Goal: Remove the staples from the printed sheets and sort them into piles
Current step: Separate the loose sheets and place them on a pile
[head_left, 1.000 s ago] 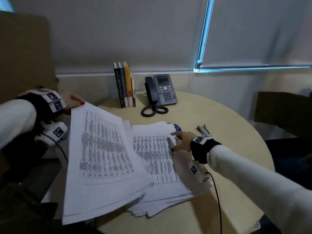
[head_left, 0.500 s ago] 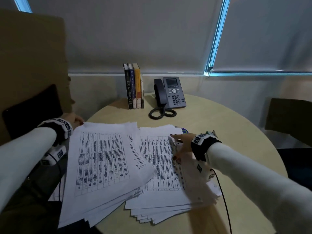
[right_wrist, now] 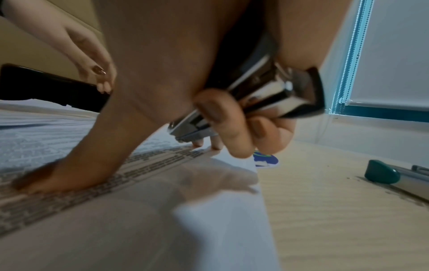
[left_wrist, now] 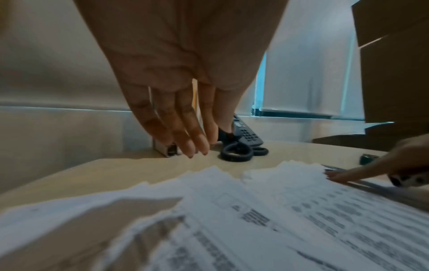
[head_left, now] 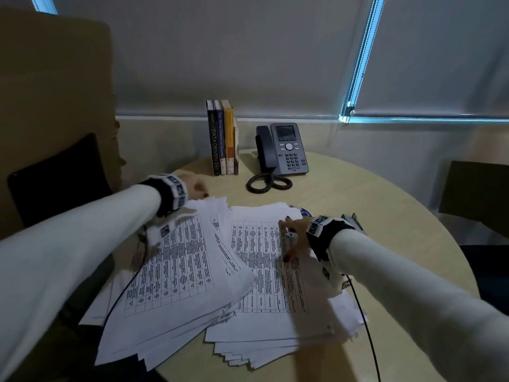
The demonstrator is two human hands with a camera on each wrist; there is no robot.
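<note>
Two loose piles of printed sheets lie on the round table: a left pile point(head_left: 176, 274) and a right pile point(head_left: 261, 274). My left hand point(head_left: 199, 187) hovers just past the far edge of the left pile, fingers point(left_wrist: 192, 139) straight and holding nothing. My right hand point(head_left: 292, 238) rests on the right pile; its thumb point(right_wrist: 46, 176) and two fingertips press the top sheet. Its other fingers curl round a chrome and black staple remover point(right_wrist: 267, 95). I cannot make out any staples.
Upright books point(head_left: 223, 139) and a desk phone point(head_left: 283, 150) with a coiled cord stand at the table's far side. A green-capped marker point(right_wrist: 380, 174) and a blue sticker point(right_wrist: 264, 159) lie right of the right pile. Chairs stand at left point(head_left: 55, 175) and right point(head_left: 473, 188).
My left hand laid the sheets it was holding onto the left pile, let go and moved to the pile's far edge. My right hand stayed on the right pile.
</note>
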